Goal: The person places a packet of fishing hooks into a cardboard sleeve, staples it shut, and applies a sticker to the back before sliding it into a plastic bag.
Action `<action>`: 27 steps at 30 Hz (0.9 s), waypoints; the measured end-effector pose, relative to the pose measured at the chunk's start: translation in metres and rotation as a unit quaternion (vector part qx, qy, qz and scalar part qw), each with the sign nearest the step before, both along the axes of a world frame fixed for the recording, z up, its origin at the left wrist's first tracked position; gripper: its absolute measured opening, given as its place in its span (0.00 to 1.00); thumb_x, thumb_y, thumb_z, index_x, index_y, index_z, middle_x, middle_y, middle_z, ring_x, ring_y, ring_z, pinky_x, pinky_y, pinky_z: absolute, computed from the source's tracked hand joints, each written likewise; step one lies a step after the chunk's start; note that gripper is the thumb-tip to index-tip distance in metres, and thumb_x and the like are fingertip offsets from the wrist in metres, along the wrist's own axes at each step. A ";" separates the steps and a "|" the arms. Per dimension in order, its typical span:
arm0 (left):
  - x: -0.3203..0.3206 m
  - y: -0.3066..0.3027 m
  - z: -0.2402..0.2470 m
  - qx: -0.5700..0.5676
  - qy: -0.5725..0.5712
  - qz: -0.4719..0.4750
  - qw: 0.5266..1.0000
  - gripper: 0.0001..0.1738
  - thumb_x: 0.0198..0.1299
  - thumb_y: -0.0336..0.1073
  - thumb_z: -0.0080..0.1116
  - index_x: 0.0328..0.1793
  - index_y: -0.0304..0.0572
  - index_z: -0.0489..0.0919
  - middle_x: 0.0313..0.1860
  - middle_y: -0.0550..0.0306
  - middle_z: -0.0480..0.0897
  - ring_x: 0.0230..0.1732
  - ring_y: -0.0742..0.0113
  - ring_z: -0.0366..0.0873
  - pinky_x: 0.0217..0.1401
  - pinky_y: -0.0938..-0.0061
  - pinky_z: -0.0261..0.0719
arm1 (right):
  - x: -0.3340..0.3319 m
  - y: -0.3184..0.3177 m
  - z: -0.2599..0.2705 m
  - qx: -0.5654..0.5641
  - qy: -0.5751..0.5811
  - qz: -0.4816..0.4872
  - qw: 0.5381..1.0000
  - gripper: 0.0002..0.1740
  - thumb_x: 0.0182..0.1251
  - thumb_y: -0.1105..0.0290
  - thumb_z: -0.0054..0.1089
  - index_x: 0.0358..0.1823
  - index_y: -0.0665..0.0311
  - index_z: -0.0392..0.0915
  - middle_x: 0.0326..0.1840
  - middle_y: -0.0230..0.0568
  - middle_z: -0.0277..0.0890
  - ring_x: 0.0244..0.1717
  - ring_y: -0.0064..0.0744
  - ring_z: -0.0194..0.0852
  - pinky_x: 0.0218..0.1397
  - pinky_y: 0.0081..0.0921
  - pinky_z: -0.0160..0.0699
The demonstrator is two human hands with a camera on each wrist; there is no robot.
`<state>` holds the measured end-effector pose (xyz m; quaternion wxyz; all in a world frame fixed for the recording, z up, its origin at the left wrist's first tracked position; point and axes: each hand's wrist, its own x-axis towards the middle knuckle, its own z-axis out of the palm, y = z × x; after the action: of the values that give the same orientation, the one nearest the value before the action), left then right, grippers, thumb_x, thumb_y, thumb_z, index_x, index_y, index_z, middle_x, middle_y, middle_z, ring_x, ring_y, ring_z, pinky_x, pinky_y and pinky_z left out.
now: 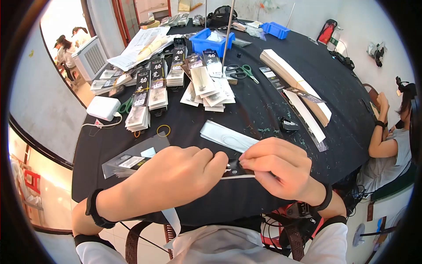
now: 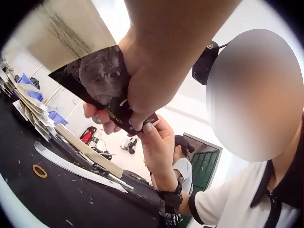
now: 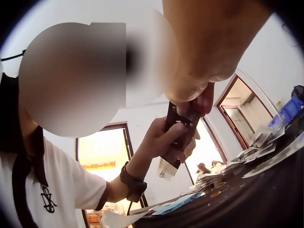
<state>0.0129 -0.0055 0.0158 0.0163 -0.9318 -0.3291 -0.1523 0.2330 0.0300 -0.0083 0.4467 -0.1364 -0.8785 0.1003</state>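
Note:
My left hand (image 1: 176,176) holds a black printed packet (image 1: 236,168) between thumb and fingers, above the near edge of the table. In the left wrist view the packet (image 2: 97,76) shows a pale lower section (image 2: 61,33) with thin dark lines inside. My right hand (image 1: 281,167) pinches the packet's other end, its fingertips close to the left hand's. The right wrist view has both the left hand (image 3: 164,135) and the packet (image 3: 179,121), tilted. Just beyond the hands lies a long white strip packet (image 1: 226,135), partly covered by the right hand.
Black-headed packets (image 1: 143,92) lie in piles on the black cloth (image 1: 246,105), near green scissors (image 1: 248,72). A blue bin (image 1: 200,44) stands behind. Long card strips (image 1: 294,77) are at right, a black stapler-like item (image 1: 289,124) nearby. Another person (image 1: 391,136) sits at right.

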 end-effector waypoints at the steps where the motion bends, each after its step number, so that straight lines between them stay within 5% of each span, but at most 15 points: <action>1: 0.000 -0.002 0.000 0.018 0.013 -0.002 1.000 0.13 0.48 0.30 0.60 0.39 0.32 0.74 0.24 0.55 0.74 0.24 0.63 0.78 0.22 0.72 0.73 | -0.001 0.000 -0.003 0.013 0.006 0.003 1.000 0.12 0.43 0.82 0.66 0.32 0.69 0.77 0.32 0.42 0.76 0.30 0.38 0.77 0.31 0.27 0.76; 15: -0.005 -0.005 -0.007 0.012 0.035 -0.023 0.999 0.15 0.47 0.28 0.59 0.41 0.29 0.74 0.23 0.55 0.74 0.24 0.64 0.77 0.20 0.72 0.73 | 0.002 0.000 -0.014 -0.031 -0.014 0.036 0.999 0.13 0.44 0.82 0.65 0.36 0.70 0.80 0.36 0.43 0.80 0.33 0.37 0.78 0.34 0.27 0.78; 18: -0.008 -0.005 -0.008 -0.077 0.009 -0.028 0.997 0.12 0.51 0.31 0.59 0.41 0.33 0.75 0.21 0.56 0.73 0.23 0.63 0.77 0.20 0.70 0.73 | 0.002 -0.002 -0.011 -0.122 -0.022 0.062 0.990 0.14 0.41 0.84 0.64 0.34 0.69 0.82 0.35 0.44 0.82 0.33 0.37 0.81 0.35 0.24 0.80; 24: -0.008 0.006 -0.011 -0.205 -0.048 -0.030 0.977 0.10 0.62 0.39 0.56 0.36 0.39 0.75 0.15 0.57 0.74 0.17 0.60 0.75 0.21 0.68 0.72 | -0.011 -0.008 -0.001 -0.246 -0.028 0.045 0.968 0.08 0.53 0.78 0.65 0.35 0.69 0.79 0.30 0.42 0.78 0.30 0.39 0.78 0.31 0.26 0.75; 27: -0.003 0.015 0.002 -0.478 -0.051 0.056 0.875 0.14 0.65 0.42 0.54 0.36 0.38 0.75 0.16 0.59 0.76 0.16 0.64 0.75 0.19 0.72 0.69 | -0.006 -0.002 -0.009 -0.191 -0.071 0.022 0.979 0.07 0.54 0.75 0.67 0.31 0.68 0.78 0.26 0.40 0.76 0.23 0.37 0.75 0.25 0.26 0.71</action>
<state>0.0095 0.0097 0.0177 -0.4392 -0.7971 -0.4137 -0.0225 0.2266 0.0279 -0.0175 0.3468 -0.2064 -0.8753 0.2665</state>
